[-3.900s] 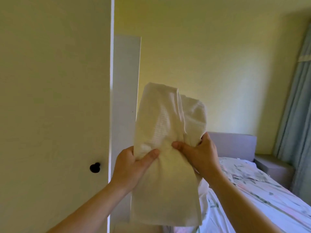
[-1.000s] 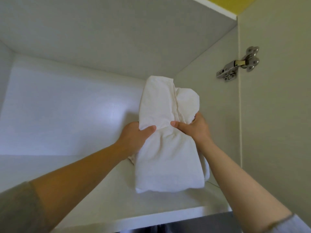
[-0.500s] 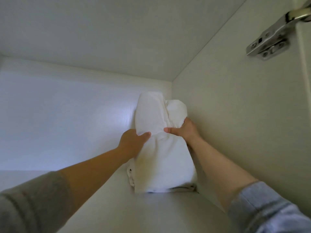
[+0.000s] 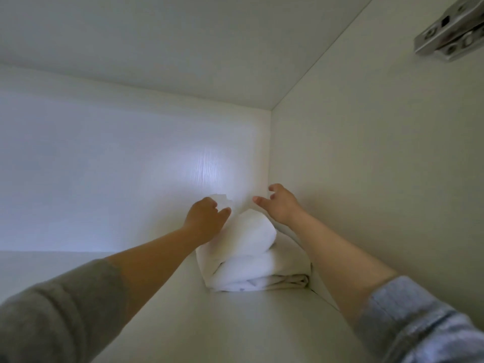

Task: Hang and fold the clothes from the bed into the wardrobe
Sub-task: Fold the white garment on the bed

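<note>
The left hand (image 4: 205, 218) lies against the upper left of the folded white cloth (image 4: 248, 260), fingers curled and thumb on the fabric. Whether its grip actually pinches the cloth I cannot tell. The right hand (image 4: 280, 205) hovers just above the bundle, its grip slack, fingers spread and lightly bent, holding nothing. The cloth sits on the wardrobe shelf (image 4: 235, 323), tucked into the back right corner beside the side wall (image 4: 366, 179). A metal hinge (image 4: 450, 35) is fixed high on that wall.

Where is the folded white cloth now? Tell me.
Head view: the folded white cloth lies on the wardrobe shelf, in its back right corner by the side wall.
</note>
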The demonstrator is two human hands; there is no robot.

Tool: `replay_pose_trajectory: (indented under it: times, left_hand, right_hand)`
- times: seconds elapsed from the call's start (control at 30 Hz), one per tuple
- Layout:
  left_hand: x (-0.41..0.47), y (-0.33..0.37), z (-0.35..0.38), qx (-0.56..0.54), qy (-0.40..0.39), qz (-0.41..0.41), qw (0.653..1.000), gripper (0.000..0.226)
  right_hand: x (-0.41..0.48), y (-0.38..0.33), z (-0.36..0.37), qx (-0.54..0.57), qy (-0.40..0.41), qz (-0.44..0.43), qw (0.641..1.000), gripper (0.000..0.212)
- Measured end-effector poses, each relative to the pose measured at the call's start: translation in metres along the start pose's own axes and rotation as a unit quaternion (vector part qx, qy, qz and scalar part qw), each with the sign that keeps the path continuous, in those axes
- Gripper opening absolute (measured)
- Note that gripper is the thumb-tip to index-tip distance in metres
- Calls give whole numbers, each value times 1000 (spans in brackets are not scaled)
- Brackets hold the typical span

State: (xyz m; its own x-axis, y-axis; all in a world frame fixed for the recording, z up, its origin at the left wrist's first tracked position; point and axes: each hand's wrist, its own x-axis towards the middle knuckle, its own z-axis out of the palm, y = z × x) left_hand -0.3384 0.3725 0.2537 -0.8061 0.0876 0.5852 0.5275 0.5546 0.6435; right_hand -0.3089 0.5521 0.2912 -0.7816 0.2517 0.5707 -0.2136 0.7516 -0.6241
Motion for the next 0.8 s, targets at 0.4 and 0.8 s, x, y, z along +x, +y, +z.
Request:
replay_pose_trajectory:
  times: [0.4, 0.8]
  left_hand:
    - [-72, 25, -67, -54, 4, 67, 996, 41]
    - [-238, 56, -140, -236, 73, 62, 967, 32]
  right_hand:
    - [-100, -45, -47, 30, 52, -16, 998, 47]
    - [-283, -85, -52, 296, 106, -97, 944, 18]
